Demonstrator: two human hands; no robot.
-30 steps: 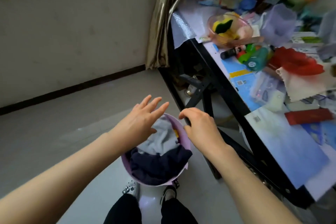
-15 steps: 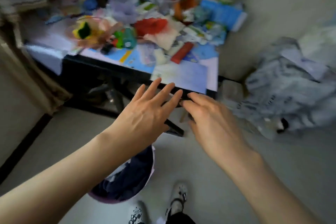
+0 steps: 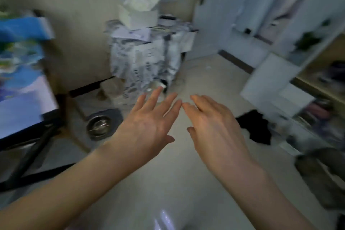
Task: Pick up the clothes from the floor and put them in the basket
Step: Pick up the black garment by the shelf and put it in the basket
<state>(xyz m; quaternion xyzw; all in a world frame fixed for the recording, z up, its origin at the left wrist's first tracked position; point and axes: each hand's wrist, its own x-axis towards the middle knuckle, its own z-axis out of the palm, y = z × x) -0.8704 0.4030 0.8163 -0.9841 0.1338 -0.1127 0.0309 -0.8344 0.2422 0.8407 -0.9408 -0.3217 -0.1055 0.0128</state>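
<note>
Both hands hover palm-down over the pale floor, side by side, fingertips almost touching. My left hand (image 3: 149, 125) is open and holds nothing. My right hand (image 3: 214, 127) is open too, fingers slightly apart. A black garment (image 3: 255, 127) lies crumpled on the floor just right of my right hand, a short way from it. A dark grey-brown cloth (image 3: 321, 175) lies at the right edge, blurred. The basket is out of view.
A black-framed table (image 3: 24, 110) with blue sheets stands at the left. A metal bowl (image 3: 99, 127) sits on the floor beside it. A newspaper-covered stack (image 3: 145, 58) with white boxes stands against the wall. White shelving (image 3: 291, 87) lines the right; a door (image 3: 214, 11) is behind.
The view has swung right, away from the table and the basket, which has left the frame. Both hands stay open and empty. The black garment has come into view.
</note>
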